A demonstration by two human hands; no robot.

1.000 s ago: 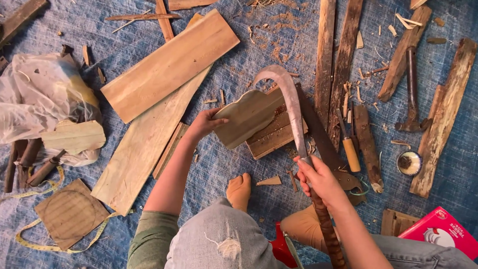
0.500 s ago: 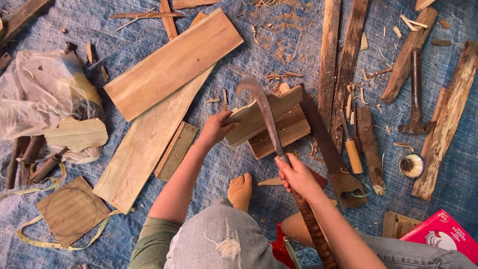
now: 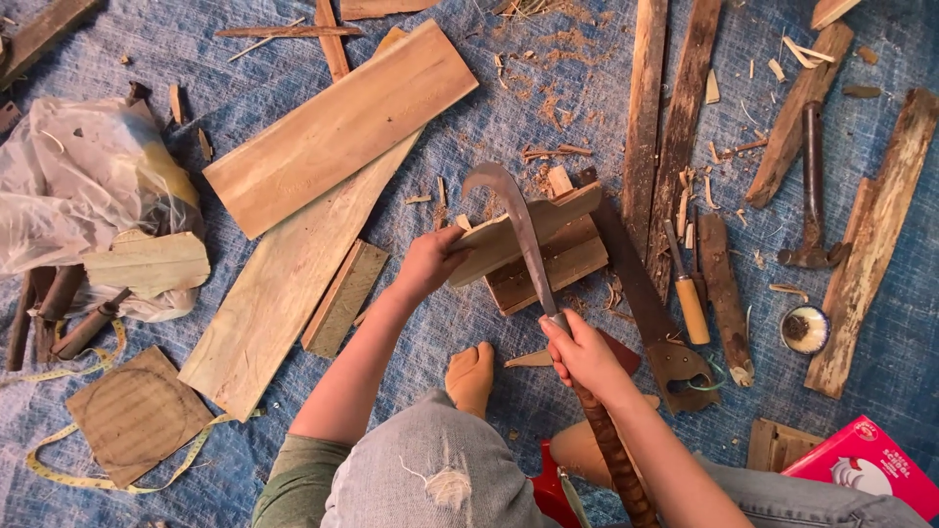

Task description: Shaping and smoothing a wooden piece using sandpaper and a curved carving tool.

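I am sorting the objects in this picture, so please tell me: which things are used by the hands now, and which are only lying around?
In use:
- left hand holding the wood piece
- right hand gripping the curved blade
- wooden block under the piece

Lying about:
- hammer
- handsaw
- chisel
- long planks
- measuring tape
- plastic bag
- red box

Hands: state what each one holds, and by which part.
Right hand grips the curved-bladed knife at its handle's top. Left hand holds the flat wood piece by its left end.

blue tarp (image 3: pixel 176 59) floor, wood shavings (image 3: pixel 548 59), daylight
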